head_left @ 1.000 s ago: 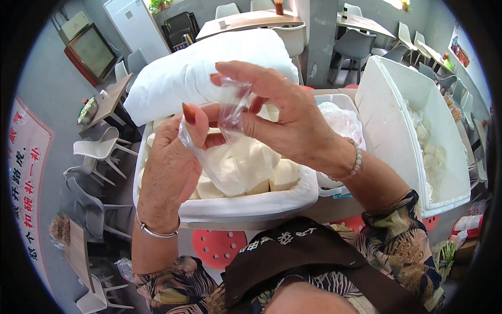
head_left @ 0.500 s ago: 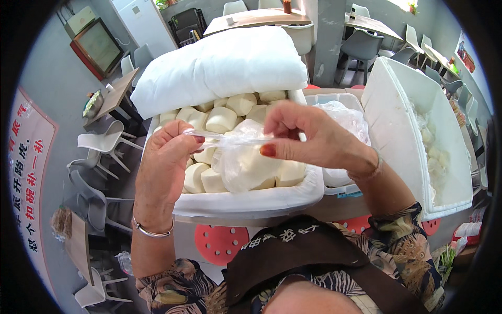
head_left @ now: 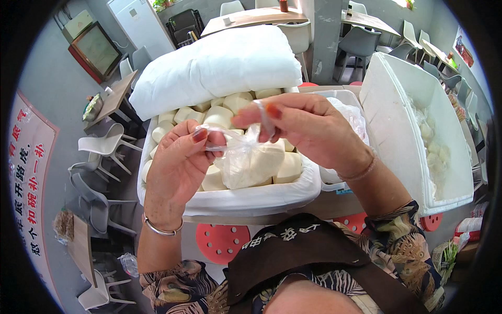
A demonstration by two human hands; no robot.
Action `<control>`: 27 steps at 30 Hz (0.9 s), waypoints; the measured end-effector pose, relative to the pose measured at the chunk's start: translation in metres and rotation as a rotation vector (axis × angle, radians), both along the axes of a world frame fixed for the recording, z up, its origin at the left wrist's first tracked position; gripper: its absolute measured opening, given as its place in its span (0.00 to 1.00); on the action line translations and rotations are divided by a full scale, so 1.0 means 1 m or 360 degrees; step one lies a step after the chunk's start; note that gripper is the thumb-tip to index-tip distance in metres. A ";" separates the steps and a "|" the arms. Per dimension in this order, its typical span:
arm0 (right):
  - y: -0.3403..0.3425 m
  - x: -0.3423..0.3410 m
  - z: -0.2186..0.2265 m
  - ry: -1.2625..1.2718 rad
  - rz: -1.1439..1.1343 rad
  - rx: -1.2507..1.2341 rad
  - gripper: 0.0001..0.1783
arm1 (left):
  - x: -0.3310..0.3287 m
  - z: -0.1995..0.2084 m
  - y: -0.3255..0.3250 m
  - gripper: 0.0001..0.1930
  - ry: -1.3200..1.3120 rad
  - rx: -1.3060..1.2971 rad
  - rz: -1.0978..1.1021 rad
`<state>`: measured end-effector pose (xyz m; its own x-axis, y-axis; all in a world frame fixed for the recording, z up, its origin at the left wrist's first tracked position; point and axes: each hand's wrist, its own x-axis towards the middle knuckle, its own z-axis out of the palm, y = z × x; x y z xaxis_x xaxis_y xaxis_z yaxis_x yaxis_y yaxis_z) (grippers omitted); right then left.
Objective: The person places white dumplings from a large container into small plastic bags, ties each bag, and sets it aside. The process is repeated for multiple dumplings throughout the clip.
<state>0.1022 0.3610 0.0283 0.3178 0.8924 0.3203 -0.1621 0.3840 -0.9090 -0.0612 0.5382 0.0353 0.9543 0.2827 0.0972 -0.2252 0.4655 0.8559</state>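
Left hand and right hand pinch a translucent plastic bag — white cloth-lined tub, tan tabletop beneath, grey wall beyond.

Gray walls, white chairs beside wood-topped tables, perforated red stool, tall white refrigerator, gray pillar

A light brown surface carries a white cloth-lined container of pale buns and, to its right, a plastic tub of white bags; an open foam box stands beside the tub, its underside hidden.
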 end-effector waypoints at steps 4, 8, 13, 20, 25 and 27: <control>0.003 -0.008 0.009 -0.0573 -0.0010 -0.0162 0.22 | 0.001 0.006 -0.008 0.09 -0.0137 0.0110 -0.0202; 0.008 -0.006 0.012 -0.0774 -0.0022 -0.0101 0.23 | 0.002 0.008 -0.015 0.14 -0.0058 0.0193 -0.0244; 0.009 -0.002 0.004 -0.0586 -0.0036 -0.0178 0.18 | 0.002 0.007 -0.016 0.13 -0.0106 0.0293 -0.0012; -0.006 0.000 -0.004 -0.1152 -0.0163 -0.0422 0.07 | -0.001 0.000 -0.012 0.09 0.0279 0.1720 0.0486; -0.014 -0.002 -0.023 -0.1575 -0.0247 -0.0108 0.07 | 0.004 -0.015 -0.011 0.08 0.0372 0.1746 0.0615; -0.016 -0.002 -0.032 -0.1744 -0.0292 -0.0011 0.07 | 0.008 -0.027 -0.008 0.08 0.0407 0.1476 0.0613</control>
<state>0.0998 0.3449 -0.0036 -0.0071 0.8638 0.5039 0.7892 0.3143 -0.5277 -0.0537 0.5302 0.0087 0.8379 0.4904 0.2397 0.0195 -0.4658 0.8847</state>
